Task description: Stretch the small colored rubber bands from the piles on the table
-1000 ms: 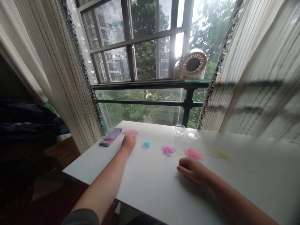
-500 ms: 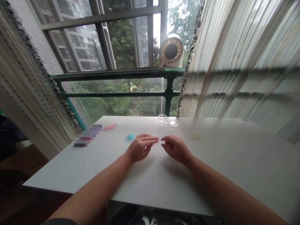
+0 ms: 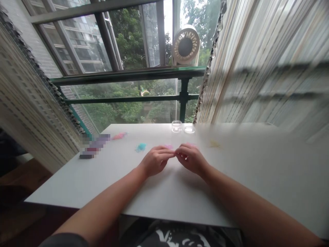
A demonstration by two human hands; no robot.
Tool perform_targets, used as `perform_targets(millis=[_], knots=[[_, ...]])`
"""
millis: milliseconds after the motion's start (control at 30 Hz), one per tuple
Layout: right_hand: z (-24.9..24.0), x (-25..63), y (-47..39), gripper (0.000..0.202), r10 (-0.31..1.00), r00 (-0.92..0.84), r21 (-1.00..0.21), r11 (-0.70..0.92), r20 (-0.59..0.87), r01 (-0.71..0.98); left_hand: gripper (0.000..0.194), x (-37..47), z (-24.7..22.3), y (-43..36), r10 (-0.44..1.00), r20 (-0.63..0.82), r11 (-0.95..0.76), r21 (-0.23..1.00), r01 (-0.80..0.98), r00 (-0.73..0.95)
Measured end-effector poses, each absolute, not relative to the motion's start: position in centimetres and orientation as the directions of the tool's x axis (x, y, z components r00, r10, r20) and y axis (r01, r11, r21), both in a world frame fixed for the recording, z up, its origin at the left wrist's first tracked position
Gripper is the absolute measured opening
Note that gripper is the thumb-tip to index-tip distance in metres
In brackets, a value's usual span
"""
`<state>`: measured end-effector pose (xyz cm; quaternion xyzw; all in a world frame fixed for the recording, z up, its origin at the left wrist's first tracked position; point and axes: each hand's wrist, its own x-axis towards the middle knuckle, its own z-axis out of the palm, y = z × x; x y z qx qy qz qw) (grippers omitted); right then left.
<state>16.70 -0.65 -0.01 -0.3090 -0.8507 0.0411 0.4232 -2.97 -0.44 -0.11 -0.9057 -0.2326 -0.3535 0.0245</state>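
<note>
Above the middle of the white table (image 3: 102,185), my left hand (image 3: 157,159) points right with its fingers stretched out and close together, the thumb below them. My right hand (image 3: 192,158) meets its fingertips, with fingers bent and drawn into a pinch. Whatever lies between the fingertips is too small to make out. Just behind my hands lie a small purple-pink heap (image 3: 168,146) and a pink heap (image 3: 190,145), partly covered by the fingers. A loose turquoise heap (image 3: 141,147) of fine, stringy pieces is left of my left hand.
A yellow heap (image 3: 215,143) lies to the right. At the far edge stand a clear round jar (image 3: 176,127) and a clear lid (image 3: 189,130). A pink-orange heap (image 3: 119,136) and a pixelated purple object (image 3: 99,144) are at left. Behind are a fan (image 3: 186,46) and curtains (image 3: 246,61).
My right hand has moved slightly left, closing the small gap, and its fingertips now touch those of my left hand. The view has shifted a little.
</note>
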Motion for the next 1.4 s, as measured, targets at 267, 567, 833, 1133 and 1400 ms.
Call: perform_targets(millis=[267, 567, 833, 1133, 1400], knots=[[-0.1, 16.7, -0.6, 0.009, 0.601, -0.425, -0.398, 0.785, 0.677, 0.476, 0.016, -2.8, 0.8, -1.1, 0.564, 0.643, -0.809, 0.304, 0.503, 0.518], [-0.1, 17.0, -0.4, 0.009, 0.633, -0.411, -0.451, 0.765, 0.656, 0.46, 0.017, -0.6, 2.2, -1.1, 0.735, 0.505, -0.678, 0.529, 0.511, 0.453], [0.0, 17.3, -0.3, 0.011, 0.665, -0.376, -0.445, 0.728, 0.646, 0.522, 0.014, -0.1, 3.3, -0.1, 0.781, 0.429, -0.623, 0.583, 0.521, 0.455], [-0.9, 17.1, 0.3, 0.003, 0.706, -0.365, -0.504, 0.697, 0.607, 0.51, 0.017, -0.2, 1.1, -0.6, 0.793, 0.49, -0.609, 0.64, 0.468, 0.361], [-1.1, 16.9, 0.2, 0.009, 0.673, -0.384, -0.459, 0.725, 0.632, 0.514, 0.016, -0.2, 0.3, -0.5, 0.799, 0.5, -0.601, 0.668, 0.438, 0.333]])
